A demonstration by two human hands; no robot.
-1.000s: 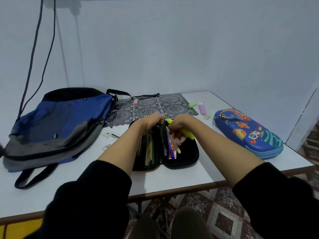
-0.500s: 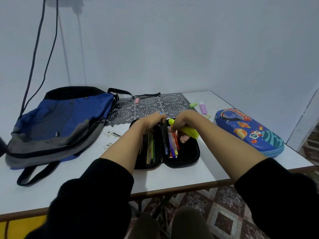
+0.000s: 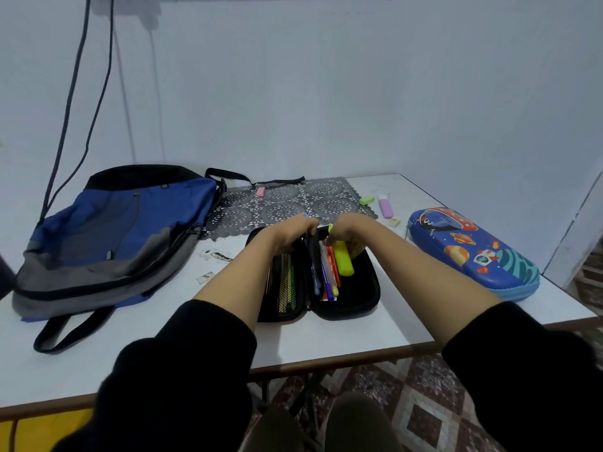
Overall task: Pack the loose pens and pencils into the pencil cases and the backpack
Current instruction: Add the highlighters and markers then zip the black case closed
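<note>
An open black pencil case (image 3: 359,295) lies in the middle of the table, with several pens (image 3: 328,278) in its right half and pencils behind mesh in its left half. My left hand (image 3: 293,233) grips the case's middle divider at the far end. My right hand (image 3: 346,233) holds a yellow highlighter (image 3: 343,261) over the case's right half, its free end pointing towards me. A blue and grey backpack (image 3: 107,236) lies flat at the left. A closed blue space-print pencil case (image 3: 473,252) sits at the right.
A dark lace mat (image 3: 293,203) lies behind the open case with a pink eraser (image 3: 261,191) on it. A green eraser (image 3: 367,200), a purple highlighter (image 3: 385,207) and a small pale eraser (image 3: 394,222) lie at the back right. Paper scraps (image 3: 218,256) sit near the backpack.
My right hand has swung the yellow highlighter from pointing right to lying lengthwise in line with the pens, lower over the case's right half. My left hand stays on the divider.
</note>
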